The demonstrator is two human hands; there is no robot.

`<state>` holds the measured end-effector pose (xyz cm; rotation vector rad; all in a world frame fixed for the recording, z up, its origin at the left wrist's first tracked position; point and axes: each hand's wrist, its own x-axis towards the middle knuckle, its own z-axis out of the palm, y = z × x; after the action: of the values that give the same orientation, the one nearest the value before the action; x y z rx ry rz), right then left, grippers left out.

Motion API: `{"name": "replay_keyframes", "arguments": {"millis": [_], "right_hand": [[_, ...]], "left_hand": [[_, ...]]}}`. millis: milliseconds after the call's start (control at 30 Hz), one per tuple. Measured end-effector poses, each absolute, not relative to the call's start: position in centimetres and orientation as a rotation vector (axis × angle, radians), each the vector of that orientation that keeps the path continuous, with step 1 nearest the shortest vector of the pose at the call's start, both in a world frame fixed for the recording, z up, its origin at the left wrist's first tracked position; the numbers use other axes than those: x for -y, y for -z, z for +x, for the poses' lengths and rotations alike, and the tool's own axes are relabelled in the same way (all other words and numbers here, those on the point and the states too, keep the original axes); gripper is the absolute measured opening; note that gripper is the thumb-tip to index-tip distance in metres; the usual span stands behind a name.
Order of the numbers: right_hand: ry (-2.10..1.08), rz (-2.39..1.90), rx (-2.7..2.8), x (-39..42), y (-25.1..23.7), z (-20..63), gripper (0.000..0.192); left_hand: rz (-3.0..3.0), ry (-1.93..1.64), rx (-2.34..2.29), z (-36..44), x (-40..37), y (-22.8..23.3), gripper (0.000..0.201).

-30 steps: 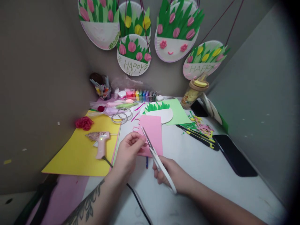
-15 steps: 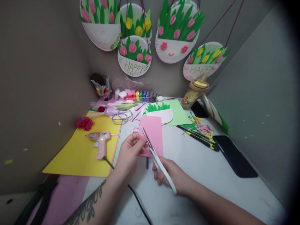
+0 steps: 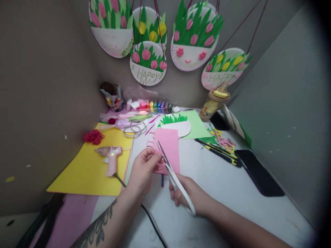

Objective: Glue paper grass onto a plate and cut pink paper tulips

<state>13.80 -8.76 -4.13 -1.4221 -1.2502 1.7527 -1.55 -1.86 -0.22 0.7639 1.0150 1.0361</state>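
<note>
The left hand [image 3: 141,171] pinched the near edge of the pink paper [image 3: 168,148], holding it just above the white tabletop [image 3: 222,179], while the right hand [image 3: 186,193] was closed around the scissors [image 3: 173,177], whose blades lay along the sheet's left side beside already-cut scallops. Cutting cleanly here probably called for keeping the paper taut, turning it rather than the blades, and keeping the pinching fingers clear.

Craft corner: hanging paper-plate flower baskets [image 3: 148,63], glue gun [image 3: 111,159].
</note>
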Motion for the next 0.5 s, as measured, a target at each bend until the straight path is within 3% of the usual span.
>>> {"name": "replay_keyframes", "arguments": {"millis": [500], "right_hand": [[-1.771, -1.391, 1.242, 8.85, 3.77, 13.95, 0.019]], "left_hand": [[0.767, -1.033, -1.036, -1.66, 1.89, -0.14, 0.029]]}}
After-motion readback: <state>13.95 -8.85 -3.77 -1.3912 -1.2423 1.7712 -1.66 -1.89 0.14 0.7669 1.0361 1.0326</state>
